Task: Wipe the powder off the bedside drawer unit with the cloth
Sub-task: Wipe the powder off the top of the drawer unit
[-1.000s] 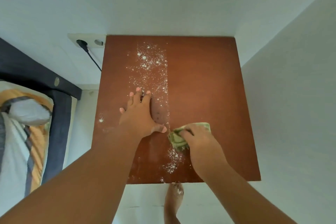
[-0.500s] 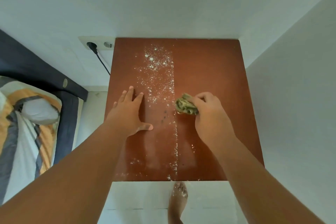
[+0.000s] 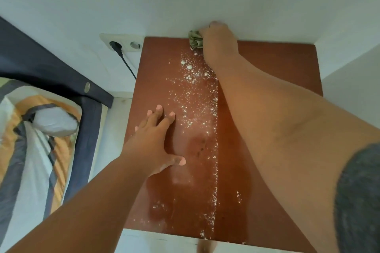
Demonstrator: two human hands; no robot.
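The bedside drawer unit [image 3: 287,72] has a reddish-brown top, seen from above. White powder [image 3: 195,96] lies scattered down its middle, with a thin line of it running to the front edge. My right hand [image 3: 218,41] is stretched to the back edge against the wall, shut on a crumpled green cloth [image 3: 195,40]. My left hand [image 3: 154,144] lies flat on the left part of the top, fingers spread, just left of the powder.
White walls close in behind and on the right. A wall socket [image 3: 123,44] with a black plug and cable sits left of the unit. A bed [image 3: 37,139] with striped bedding and a dark frame is at left. A foot shows below the front edge.
My right hand has carried the cloth from the front of the top, up along the powder strip, to the back edge. My left hand has stayed roughly in place.
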